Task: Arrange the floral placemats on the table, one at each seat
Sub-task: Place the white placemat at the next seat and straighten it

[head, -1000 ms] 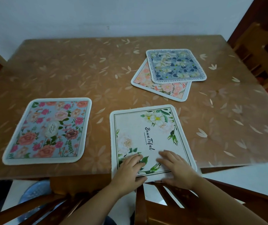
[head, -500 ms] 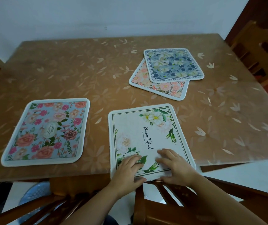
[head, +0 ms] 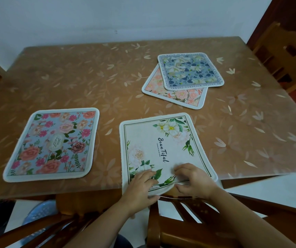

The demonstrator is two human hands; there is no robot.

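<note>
A white placemat [head: 161,140] with green leaves and the word "Beautiful" lies at the table's near edge, its near end hanging over the edge and curling up a little. My left hand [head: 140,187] has fingers on top of that end and the thumb under it. My right hand [head: 195,181] pinches the same near edge beside it. To the left, a pink-rose placemat [head: 54,142] lies flat. At the far right, a navy-blue floral placemat [head: 188,70] sits partly on top of a peach floral placemat [head: 179,97].
The table [head: 90,77] has a brown cover with a pale leaf pattern and stands against a white wall. A dark wooden chair back [head: 188,221] is right below my hands. Another wooden chair [head: 283,56] stands at the right side.
My fingers have curled from lying flat on the white placemat to gripping its near edge, which now lifts slightly. The other mats have not moved.
</note>
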